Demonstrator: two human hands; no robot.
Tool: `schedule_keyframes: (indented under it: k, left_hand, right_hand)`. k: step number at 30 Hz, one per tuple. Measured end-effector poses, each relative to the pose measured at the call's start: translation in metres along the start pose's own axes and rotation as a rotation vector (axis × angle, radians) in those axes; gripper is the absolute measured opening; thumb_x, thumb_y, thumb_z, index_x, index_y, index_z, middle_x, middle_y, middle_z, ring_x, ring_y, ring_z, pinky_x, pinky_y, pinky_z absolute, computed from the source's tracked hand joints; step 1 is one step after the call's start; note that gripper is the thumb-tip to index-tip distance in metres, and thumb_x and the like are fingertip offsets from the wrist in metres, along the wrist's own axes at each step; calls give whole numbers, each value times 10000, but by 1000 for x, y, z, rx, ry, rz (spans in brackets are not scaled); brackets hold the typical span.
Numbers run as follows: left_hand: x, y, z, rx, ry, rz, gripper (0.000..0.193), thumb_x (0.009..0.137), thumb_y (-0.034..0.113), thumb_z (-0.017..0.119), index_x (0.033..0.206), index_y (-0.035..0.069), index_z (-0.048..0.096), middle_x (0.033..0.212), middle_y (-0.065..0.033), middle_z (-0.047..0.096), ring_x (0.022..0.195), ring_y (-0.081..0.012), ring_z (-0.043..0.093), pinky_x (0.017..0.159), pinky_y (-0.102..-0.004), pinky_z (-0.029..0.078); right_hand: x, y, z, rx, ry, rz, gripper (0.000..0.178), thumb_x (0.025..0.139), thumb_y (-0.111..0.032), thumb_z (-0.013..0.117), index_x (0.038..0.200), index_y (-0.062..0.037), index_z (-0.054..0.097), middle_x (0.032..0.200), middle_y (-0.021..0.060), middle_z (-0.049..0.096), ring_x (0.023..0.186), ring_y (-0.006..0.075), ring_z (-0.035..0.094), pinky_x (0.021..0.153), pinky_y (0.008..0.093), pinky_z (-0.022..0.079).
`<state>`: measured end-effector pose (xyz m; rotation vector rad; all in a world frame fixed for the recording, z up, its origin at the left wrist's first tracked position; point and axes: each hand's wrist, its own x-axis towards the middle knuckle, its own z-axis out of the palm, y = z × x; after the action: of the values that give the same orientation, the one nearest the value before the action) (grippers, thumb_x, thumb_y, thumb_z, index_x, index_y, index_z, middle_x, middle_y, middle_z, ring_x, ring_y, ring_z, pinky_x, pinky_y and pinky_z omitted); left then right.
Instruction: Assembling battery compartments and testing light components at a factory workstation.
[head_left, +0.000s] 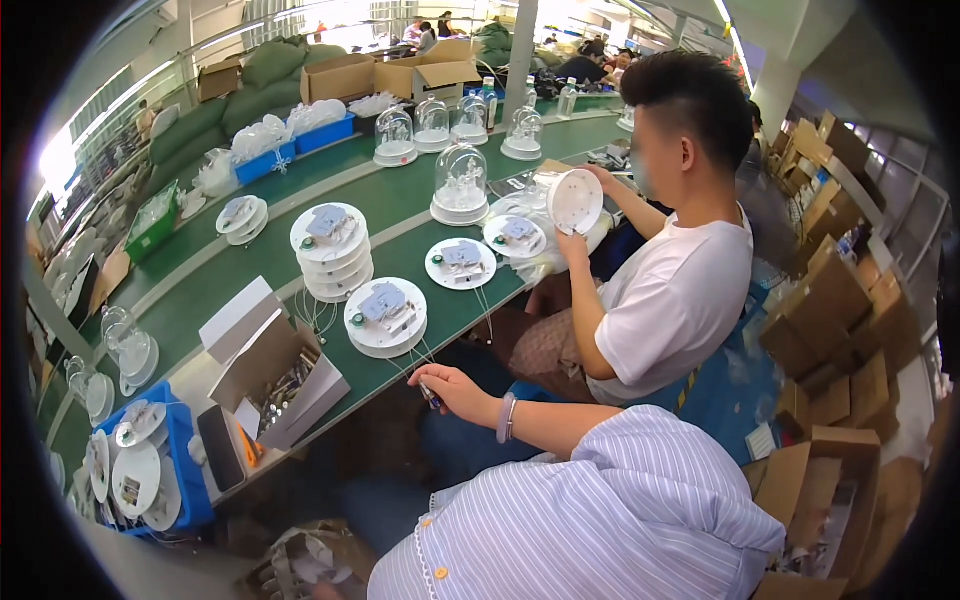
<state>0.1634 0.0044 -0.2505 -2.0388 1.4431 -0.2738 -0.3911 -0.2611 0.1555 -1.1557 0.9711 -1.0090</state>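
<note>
My right hand point(455, 393), with a bracelet at the wrist, is closed by the table edge. Its fingers pinch a small dark and silvery piece point(431, 398) beside thin wires. The wires run toward a round white base point(385, 318) at the edge, which carries a grey-blue box, a green part and a circuit board. What may be my left hand point(325, 591) shows dimly at the lower edge; its fingers are not readable. Behind the near base stands a stack of similar bases point(333, 270). Another white base point(461, 264) lies to its right, wires hanging over the edge.
An open carton point(290, 390) of small metal cylinders stands left, near a phone point(221, 447), orange cutter point(250, 447) and blue crate point(185, 470) of white discs. Clear domes point(460, 183) stand farther back. On the right a co-worker point(670, 300) holds a white round part point(576, 202).
</note>
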Motion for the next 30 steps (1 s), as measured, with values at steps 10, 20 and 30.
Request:
schedule_keyframes:
  k: [10,20,30]
  left_hand:
    - [-144,-96,-436,-1224,754,-859,354,846,228,479,1049,-62,472,895,-195,560,780,-259,544,706,-319,417]
    - [-62,-6,-565,-2544,361,124,158,807,86,510,927,-17,518,815,-14,562,748,-56,494,663,-186,388]
    - [-43,31,-586,-2743,330,202,175,820,125,522,938,-3,535,811,-15,582,728,-40,517,626,-170,412]
  right_hand:
    - [-4,-7,38,164,-281,273,241,871,-274,398,922,-44,449,709,27,488,587,98,501,519,216,440]
    - [21,-53,41,146,-521,63,223,826,-145,435,985,8,465,567,-40,325,477,51,302,483,206,336]
    - [20,-60,21,106,-413,-26,116,813,-98,501,887,-12,526,508,-51,388,416,31,320,423,178,299]
